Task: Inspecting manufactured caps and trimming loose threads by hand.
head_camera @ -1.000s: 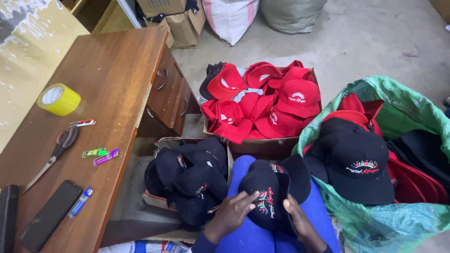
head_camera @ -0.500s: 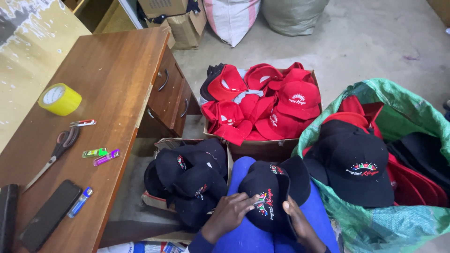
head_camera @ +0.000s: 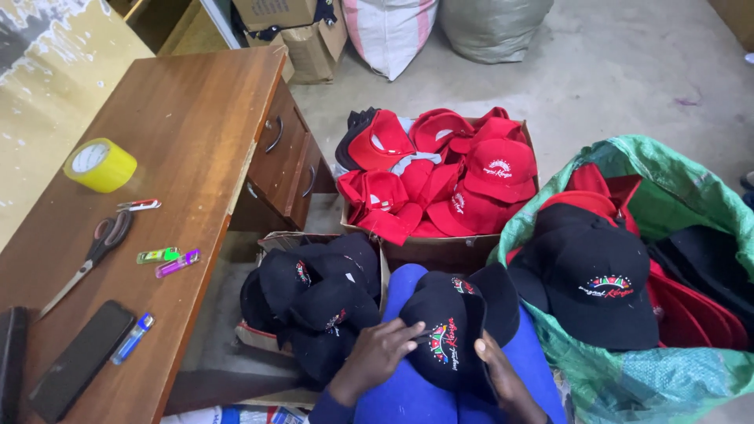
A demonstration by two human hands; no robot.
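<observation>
A black cap (head_camera: 448, 334) (resting on the lap) is gripped by the left hand (head_camera: 377, 357) and right hand (head_camera: 503, 377), beside a box of black caps (head_camera: 314, 302)

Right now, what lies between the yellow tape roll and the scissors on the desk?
In the head view, a small red-and-silver clip-like item lies between the yellow tape roll and the scissors.

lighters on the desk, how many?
3: a green lighter and a purple lighter side by side mid-desk, a blue lighter beside the phone.
</observation>
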